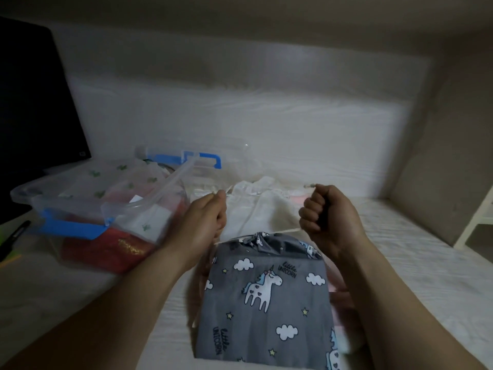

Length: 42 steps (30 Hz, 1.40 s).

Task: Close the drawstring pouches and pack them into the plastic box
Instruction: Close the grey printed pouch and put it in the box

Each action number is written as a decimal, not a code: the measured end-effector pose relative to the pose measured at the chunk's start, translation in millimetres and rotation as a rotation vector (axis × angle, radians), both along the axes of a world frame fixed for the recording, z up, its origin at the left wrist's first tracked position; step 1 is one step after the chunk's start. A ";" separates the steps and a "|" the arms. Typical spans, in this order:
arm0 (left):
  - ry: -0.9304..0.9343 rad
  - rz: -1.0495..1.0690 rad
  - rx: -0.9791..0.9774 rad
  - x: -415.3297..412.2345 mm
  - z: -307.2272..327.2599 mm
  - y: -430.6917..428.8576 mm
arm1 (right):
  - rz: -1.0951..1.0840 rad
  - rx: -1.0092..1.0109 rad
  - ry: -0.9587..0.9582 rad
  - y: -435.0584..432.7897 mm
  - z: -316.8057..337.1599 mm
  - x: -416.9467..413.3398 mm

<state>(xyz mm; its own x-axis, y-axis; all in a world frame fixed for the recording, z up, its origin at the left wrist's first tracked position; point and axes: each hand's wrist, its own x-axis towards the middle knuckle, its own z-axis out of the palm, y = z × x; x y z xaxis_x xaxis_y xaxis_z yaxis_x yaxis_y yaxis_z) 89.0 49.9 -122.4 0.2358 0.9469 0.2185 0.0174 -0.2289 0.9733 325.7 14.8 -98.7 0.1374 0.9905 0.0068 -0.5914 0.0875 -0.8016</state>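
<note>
A grey unicorn-print drawstring pouch (266,297) lies on the bed in front of me, its mouth gathered tight at the top. My left hand (202,222) grips the left cord, and my right hand (325,217) is a fist round the right cord; both cords run taut from the pouch's neck. The clear plastic box (80,209) with blue latches stands to the left and holds a red pouch and white green-patterned pouches. A white pouch (256,206) lies just beyond my hands.
The box's clear lid with a blue handle (197,158) lies behind the box. A dark screen (34,102) stands at the far left, a black pen (13,236) below it. Pink fabric (338,295) shows under the grey pouch. A white shelf (477,217) stands at the right edge.
</note>
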 end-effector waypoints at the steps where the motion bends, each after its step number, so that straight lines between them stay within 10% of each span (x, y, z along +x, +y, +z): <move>1: 0.055 0.002 0.043 1.8 2.8 -1.9 | -0.003 0.035 -0.067 -0.8 2.3 -4.5; 9: 0.426 -0.255 0.311 43.7 21.6 -12.5 | -0.019 0.293 -0.840 -14.2 9.4 -35.0; 27: 0.534 -0.234 0.371 52.7 9.3 -6.2 | -0.001 0.338 -0.867 -30.1 16.1 -53.7; 36: -0.186 -0.201 -0.129 45.6 7.5 5.6 | -0.137 -0.112 -0.802 -4.0 -8.7 -36.2; 42: -0.314 -0.195 -0.160 42.1 4.8 13.0 | 0.016 -0.033 -0.914 -9.0 -7.8 -38.2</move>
<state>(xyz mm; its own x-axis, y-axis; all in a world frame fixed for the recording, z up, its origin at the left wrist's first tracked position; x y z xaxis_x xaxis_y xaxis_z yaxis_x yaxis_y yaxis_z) 131.0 62.8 -117.6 0.3594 0.9190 0.1623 -0.3153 -0.0442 0.9480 287.5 5.8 -106.5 0.0790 0.9939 0.0774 0.2737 0.0530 -0.9604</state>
